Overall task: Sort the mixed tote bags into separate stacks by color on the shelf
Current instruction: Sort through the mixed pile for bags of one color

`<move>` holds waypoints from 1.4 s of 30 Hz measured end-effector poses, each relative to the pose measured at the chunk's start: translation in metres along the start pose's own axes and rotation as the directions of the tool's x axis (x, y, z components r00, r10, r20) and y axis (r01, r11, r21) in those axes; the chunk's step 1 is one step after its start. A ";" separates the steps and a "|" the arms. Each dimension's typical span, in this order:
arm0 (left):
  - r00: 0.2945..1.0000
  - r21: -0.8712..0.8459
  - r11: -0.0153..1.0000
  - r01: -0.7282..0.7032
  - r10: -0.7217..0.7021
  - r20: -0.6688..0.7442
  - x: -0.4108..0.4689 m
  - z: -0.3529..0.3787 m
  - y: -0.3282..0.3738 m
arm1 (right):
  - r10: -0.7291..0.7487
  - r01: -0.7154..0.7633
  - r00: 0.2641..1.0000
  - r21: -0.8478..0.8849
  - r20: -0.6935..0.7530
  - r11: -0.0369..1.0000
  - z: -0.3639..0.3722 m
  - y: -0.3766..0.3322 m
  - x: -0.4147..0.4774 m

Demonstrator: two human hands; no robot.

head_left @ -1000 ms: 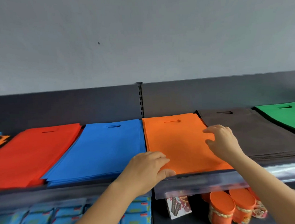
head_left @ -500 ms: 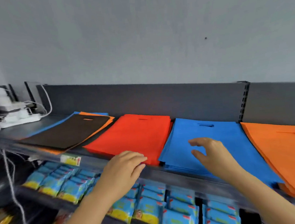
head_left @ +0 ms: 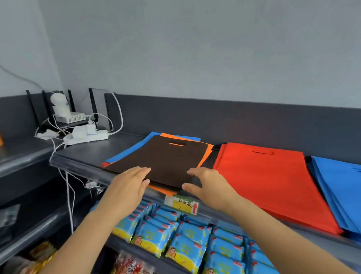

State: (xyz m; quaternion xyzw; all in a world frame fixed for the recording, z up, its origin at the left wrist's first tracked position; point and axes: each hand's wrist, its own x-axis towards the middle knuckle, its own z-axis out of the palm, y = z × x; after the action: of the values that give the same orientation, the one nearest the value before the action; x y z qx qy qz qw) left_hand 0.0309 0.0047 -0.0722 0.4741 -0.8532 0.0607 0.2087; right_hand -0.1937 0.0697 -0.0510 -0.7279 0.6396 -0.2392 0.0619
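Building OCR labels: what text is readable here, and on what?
"环保袋" (slightly blurred, likely reading), beside a red up arrow: on the shelf tag.
Blue packets: print too small to read.
Red packet: large characters, too blurred to read.

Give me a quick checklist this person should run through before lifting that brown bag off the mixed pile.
1. Brown bag lies topmost: ok.
2. Left hand and right hand at its front edge: ok.
3. Bag firmly pinched: not ok, fingers look straight.
4. Orange bag beneath will stay behind: cannot tell.
5. Red stack and blue stack each one colour: ok.
6. Destination for brown in view: not ok.
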 end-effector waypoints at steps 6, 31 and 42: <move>0.958 0.063 0.998 0.006 -0.024 0.285 0.026 0.010 -0.039 | 0.121 -0.080 0.970 -0.193 0.210 0.978 0.033 -0.019 0.041; 0.981 -0.141 0.990 0.029 -0.001 0.192 0.058 0.000 -0.059 | 0.019 -0.035 0.998 -0.253 -0.062 0.967 -0.026 -0.044 0.088; 0.974 -0.138 0.977 0.164 -0.183 -0.136 0.049 -0.007 -0.073 | -0.043 0.062 0.994 -0.209 0.097 0.976 0.006 -0.015 0.042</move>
State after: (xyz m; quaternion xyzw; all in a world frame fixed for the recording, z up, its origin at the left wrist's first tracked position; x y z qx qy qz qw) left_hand 0.0714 -0.0716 -0.0529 0.5270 -0.7928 0.0232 0.3054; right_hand -0.1743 0.0306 -0.0392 -0.7573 0.6384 -0.1374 0.0069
